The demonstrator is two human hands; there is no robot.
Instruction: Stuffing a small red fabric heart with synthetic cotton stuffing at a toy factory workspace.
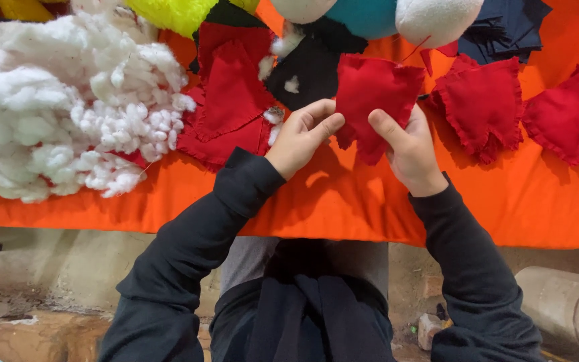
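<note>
Both hands (353, 137) pinching the red fabric pouch (375, 100) between them.

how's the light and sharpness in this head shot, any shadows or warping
Head view: bright, even light on the orange cloth, no glare; the left hand and right hand, holding the red fabric piece, cast soft shadows just below them; hands and white stuffing look sharp; the floor under the table is dim; the wide lens bows the table edge slightly.

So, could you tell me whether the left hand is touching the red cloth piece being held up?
Touching: the head view shows the left hand pinching the red cloth piece at its left edge.
</note>
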